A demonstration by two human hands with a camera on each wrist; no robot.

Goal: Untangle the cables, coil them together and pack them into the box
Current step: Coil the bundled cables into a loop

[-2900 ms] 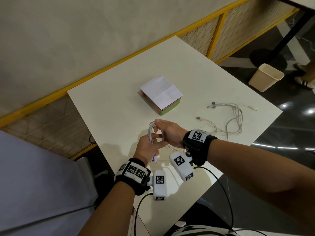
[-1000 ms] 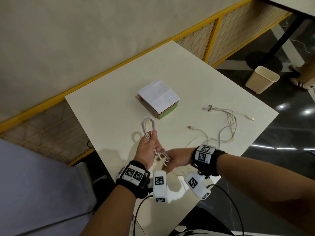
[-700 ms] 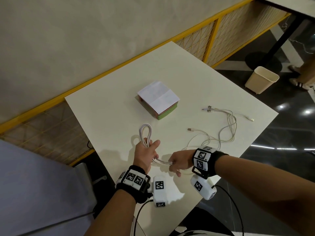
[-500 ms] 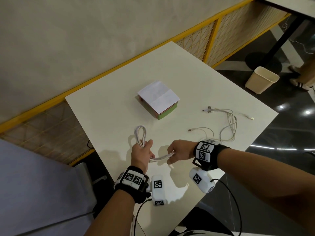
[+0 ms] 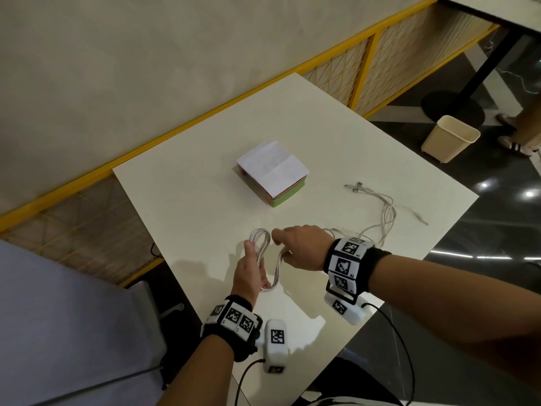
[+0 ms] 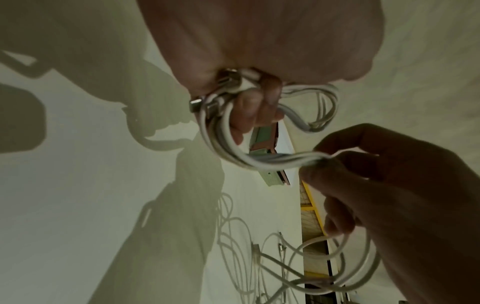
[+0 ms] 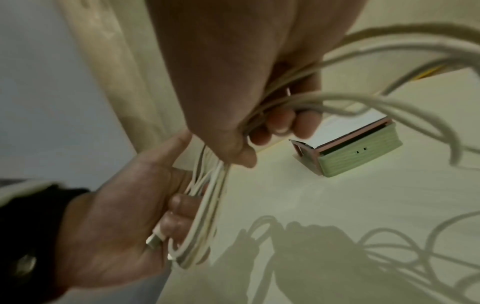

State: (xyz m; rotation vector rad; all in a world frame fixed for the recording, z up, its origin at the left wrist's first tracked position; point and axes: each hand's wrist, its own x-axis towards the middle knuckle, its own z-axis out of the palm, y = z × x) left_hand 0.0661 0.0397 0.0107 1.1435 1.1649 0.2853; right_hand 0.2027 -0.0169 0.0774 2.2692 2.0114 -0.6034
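A bundle of white cables point(image 5: 261, 244) is looped in a coil that my left hand point(image 5: 251, 269) grips just above the table, fingers curled round it; metal plugs point(image 6: 226, 82) stick out by the palm. My right hand point(image 5: 295, 244) pinches the running strands point(image 6: 285, 161) close beside the coil, near its top. The rest of the cables point(image 5: 385, 210) trail loose over the table to the right, plug ends point(image 5: 355, 187) lying far right. The box point(image 5: 273, 174), green and pink with a white flap over it, sits beyond the hands, apart from them.
The white table point(image 5: 181, 200) ends close in front of me and at the right. A yellow mesh railing point(image 5: 366, 60) runs behind it. A cream waste bin point(image 5: 450, 139) stands on the dark floor at the far right, where a person's feet point(image 5: 512, 142) show.
My right hand has swung from the near table edge up and away to the coil's top, laying another turn of cable. The loose cables have been drawn toward the hands.
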